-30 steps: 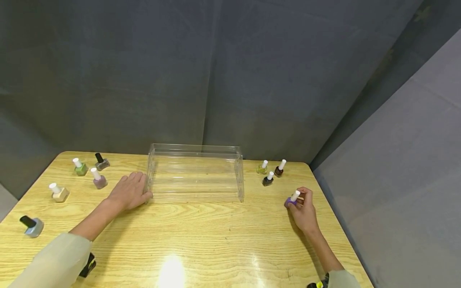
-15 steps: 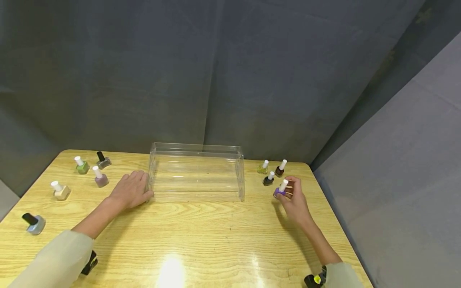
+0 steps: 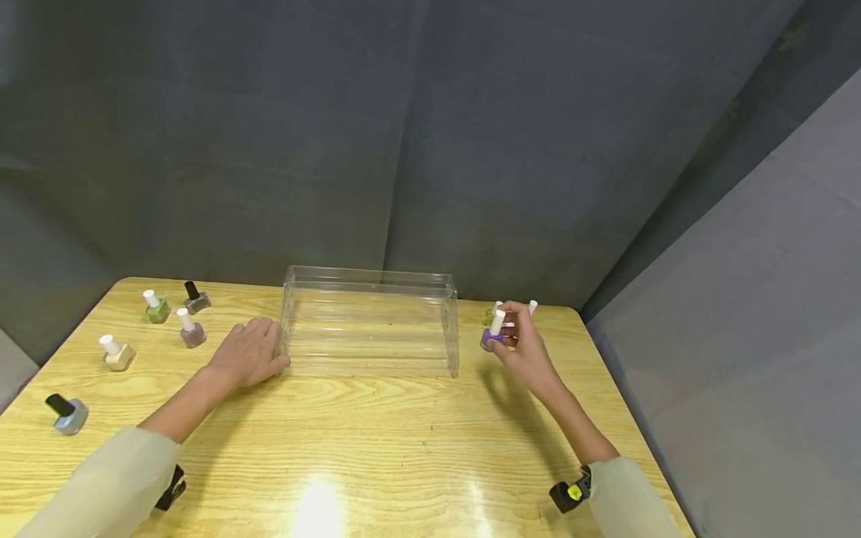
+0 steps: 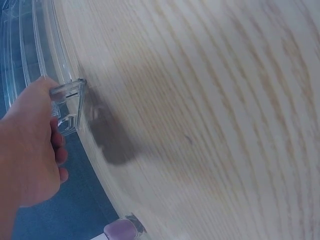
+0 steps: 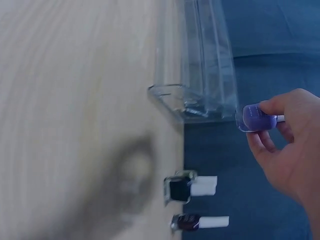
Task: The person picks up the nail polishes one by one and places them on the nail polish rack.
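Note:
My right hand [image 3: 528, 356] pinches a purple nail polish bottle [image 3: 491, 339] with a white cap, cap upward. In the right wrist view the bottle [image 5: 257, 118] is raised off the table, between thumb and fingers, near the end of a clear plastic rack [image 5: 207, 65]. My left hand [image 3: 247, 351] grips the rack's left end [image 3: 285, 321]. The left wrist view has the thumb on the front of the clear rack [image 4: 67, 90] and curled fingers at its side wall. No bottles stand on the tiered rack.
Behind the right hand stand several bottles, partly hidden, including a yellow-green one [image 3: 487, 317]. At the left are green [image 3: 158, 311], grey [image 3: 198, 302], mauve [image 3: 193, 335], cream [image 3: 120, 358] and light blue [image 3: 72, 418] bottles. Dark cloth [image 3: 336, 149] hangs behind the wooden table [image 3: 377, 448].
My right hand has carried the purple nail polish bottle left and away from me, toward the rack's right end, and now covers part of the bottles there. My left hand stays on the rack.

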The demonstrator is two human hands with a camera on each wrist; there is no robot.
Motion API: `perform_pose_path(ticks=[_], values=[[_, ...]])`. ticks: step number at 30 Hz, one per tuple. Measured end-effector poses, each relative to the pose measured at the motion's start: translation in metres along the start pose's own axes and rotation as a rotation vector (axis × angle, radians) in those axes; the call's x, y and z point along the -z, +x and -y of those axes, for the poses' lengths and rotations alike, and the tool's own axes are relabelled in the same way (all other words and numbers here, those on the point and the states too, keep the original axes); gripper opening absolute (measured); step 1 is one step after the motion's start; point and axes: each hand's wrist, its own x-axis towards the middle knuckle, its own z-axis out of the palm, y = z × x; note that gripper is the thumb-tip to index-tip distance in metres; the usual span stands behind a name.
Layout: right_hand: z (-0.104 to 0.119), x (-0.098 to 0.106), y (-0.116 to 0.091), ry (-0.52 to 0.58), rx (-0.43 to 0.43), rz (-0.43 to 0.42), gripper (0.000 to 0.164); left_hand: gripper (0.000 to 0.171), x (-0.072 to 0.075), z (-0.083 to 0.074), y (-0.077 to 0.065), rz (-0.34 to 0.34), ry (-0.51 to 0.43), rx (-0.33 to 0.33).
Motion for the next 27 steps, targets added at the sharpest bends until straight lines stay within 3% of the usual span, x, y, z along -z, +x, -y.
perform_pose_path(ticks=[19,27], values=[[0.037,-0.039,0.049,0.005,0.1,0.103,0.052,0.033,-0.003,0.001,0.0,-0.005,0.011,0.003],[0.021,-0.063,0.07,0.011,0.128,0.108,0.055,0.033,-0.002,0.002,0.0,-0.006,0.012,0.001]])
